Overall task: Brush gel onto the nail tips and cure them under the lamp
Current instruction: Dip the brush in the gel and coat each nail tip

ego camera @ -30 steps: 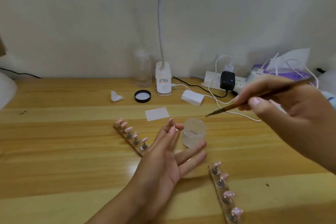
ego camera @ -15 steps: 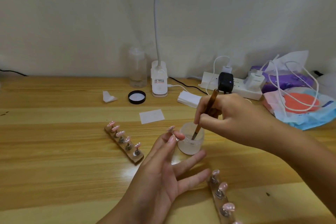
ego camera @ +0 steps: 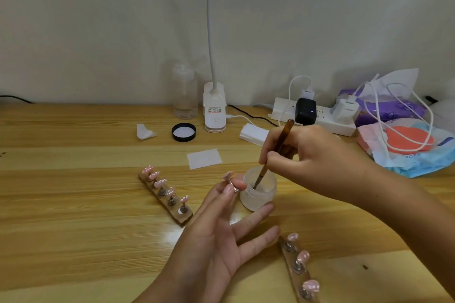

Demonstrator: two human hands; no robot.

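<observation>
- Dipping too deep is your first risk: your right hand (ego camera: 312,162) pinches the brush (ego camera: 277,151) between thumb and fingers, bristles down inside the open jar (ego camera: 258,190). An overloaded brush would likely drip on the table (ego camera: 73,204) or flood the nail.
- You risk tipping the jar, since neither hand grips it. A sideways drag of the brush against its wall may shove it over.
- Your left hand (ego camera: 221,236) pinches one pink nail tip (ego camera: 227,176) on its small peg between thumb and forefinger, with the other fingers spread straight. That hold is slight, so hard brush pressure could twist the peg or knock it loose.
- Your right forearm passes above the near strip (ego camera: 299,268) of pink nails. Lowering the arm could knock those off their pegs.
- You hold the nail tip just left of the jar's rim, close to the brush. Your two hands are near each other but not touching, and one straight left finger lies just beside the jar's base.
- You have the far strip (ego camera: 163,192) just left of your left hand, untouched.
- Your lamp (ego camera: 214,110) stands at the back of the table, well apart from both hands, its head out of view. Curing looks not yet begun, so wet gel must travel that gap without smearing.
</observation>
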